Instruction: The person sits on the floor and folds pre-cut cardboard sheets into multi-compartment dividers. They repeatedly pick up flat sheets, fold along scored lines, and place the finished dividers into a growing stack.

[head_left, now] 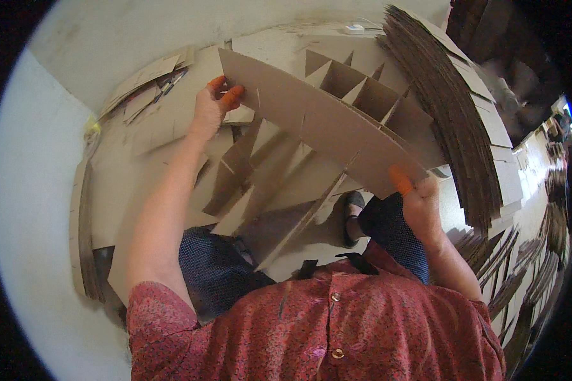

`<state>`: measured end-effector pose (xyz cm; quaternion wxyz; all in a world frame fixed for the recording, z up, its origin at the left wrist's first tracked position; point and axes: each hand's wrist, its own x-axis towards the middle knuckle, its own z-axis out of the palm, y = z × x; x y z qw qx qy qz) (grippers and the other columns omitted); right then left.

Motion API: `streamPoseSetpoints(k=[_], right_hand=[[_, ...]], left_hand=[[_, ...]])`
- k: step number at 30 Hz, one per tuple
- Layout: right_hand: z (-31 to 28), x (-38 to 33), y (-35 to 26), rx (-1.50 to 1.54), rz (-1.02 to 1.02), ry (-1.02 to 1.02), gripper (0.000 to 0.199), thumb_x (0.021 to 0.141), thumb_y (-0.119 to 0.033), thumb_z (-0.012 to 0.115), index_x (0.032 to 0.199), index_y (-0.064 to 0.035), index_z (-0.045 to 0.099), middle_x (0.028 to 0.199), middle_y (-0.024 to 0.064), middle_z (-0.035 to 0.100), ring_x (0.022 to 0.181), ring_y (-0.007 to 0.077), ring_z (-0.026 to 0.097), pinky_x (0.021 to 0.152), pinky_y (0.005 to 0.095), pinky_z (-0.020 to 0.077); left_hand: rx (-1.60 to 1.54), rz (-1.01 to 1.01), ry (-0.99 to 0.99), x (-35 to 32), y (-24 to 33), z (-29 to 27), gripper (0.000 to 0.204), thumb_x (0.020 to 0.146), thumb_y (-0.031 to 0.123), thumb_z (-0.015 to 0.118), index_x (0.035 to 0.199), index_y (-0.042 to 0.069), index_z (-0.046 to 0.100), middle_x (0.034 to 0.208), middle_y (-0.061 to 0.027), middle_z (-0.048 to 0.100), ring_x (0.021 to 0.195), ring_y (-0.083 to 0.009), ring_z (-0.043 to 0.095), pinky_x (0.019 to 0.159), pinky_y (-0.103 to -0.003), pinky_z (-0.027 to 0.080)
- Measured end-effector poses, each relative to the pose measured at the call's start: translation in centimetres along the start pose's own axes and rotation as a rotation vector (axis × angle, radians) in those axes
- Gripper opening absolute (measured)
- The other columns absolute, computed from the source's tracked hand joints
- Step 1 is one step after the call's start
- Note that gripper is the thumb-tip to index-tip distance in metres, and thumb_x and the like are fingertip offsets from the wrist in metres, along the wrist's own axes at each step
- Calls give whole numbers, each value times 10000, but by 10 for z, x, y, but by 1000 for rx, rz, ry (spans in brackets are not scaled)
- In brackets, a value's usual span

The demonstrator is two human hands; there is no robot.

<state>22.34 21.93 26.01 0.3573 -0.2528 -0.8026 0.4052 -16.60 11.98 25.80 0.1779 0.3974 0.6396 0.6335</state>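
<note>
A long brown cardboard divider strip point(327, 124) with slots along its lower edge slants across the middle, held up at both ends. My left hand point(208, 113) pinches its far left end, with orange coverings on the fingertips. At the near right end my right hand point(422, 202) grips it, an orange-covered thumb lying on its face. Crosswise cardboard strips point(286, 162) stand on edge beneath, some meeting its slots; how deep they sit I cannot tell. Behind it shows a cardboard partition grid point(375, 98) with open cells, partly hidden by the strip.
A tall, leaning stack of cardboard strips point(448, 117) curves along the right. Flat cardboard pieces point(143, 82) lie at the back left, with pen-like tools point(171, 85) on them. Another cardboard bundle point(84, 228) stands by the left wall. More stacks point(521, 273) fill the lower right.
</note>
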Motion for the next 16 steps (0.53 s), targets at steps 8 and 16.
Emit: streamPoseSetpoints(k=[8,16], right_hand=[[8,-14,23,92,118,-89,155,904,-61,583,1004,32,657,831,52,667,791,107,571,703,254,456],[8,-11,40,169,128,-252,280,919,-66,584,1196,-34,613,985,114,703,935,86,584,806,224,480]], left_hand=[[218,-109,-3,-8,-1,5,278,849,126,699,1069,-33,640,914,-64,673,765,-115,607,684,-254,499],[736,-221,-75,-8,-31,-10,648,803,331,754,1294,-22,523,1253,-233,574,1148,-290,579,964,-335,441]])
